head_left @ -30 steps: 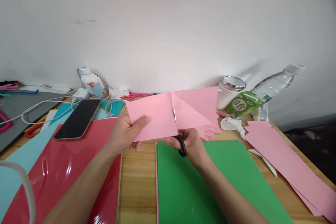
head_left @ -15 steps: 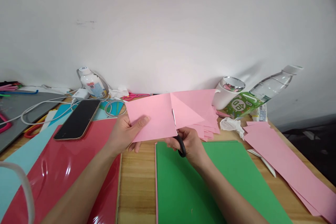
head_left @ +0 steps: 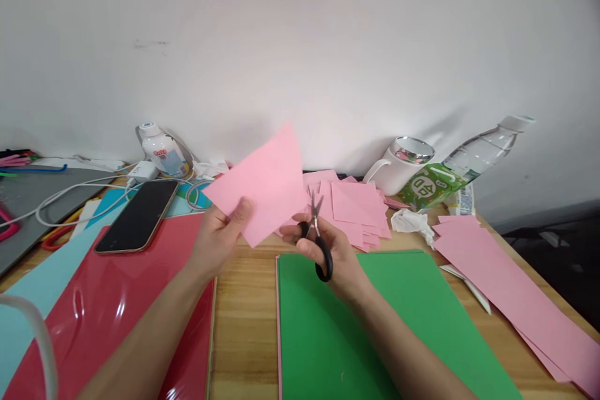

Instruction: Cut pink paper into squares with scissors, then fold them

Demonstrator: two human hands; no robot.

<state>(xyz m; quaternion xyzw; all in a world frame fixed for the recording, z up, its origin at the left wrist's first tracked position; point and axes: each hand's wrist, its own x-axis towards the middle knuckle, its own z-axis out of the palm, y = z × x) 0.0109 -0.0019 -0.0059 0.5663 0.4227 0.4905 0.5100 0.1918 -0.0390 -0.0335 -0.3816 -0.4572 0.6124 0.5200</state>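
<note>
My left hand (head_left: 220,239) pinches a pink paper square (head_left: 262,184) by its lower edge and holds it tilted above the wooden table (head_left: 244,319). My right hand (head_left: 328,249) grips black-handled scissors (head_left: 317,244), blades pointing up beside the square. Just behind the scissors a pile of cut pink squares (head_left: 354,206) lies on the table. The scissors touch no paper now.
A green sheet (head_left: 375,325) lies under my right arm and a red glossy sheet (head_left: 107,306) under my left. A phone (head_left: 138,215), cables and a white bottle (head_left: 162,150) sit at the back left. A white mug (head_left: 398,169), a plastic bottle (head_left: 478,153) and long pink strips (head_left: 506,287) are on the right.
The cut went through: the right-hand pink piece dropped onto the pile. My left hand lifted and tilted the remaining square, and the scissors came free of the paper.
</note>
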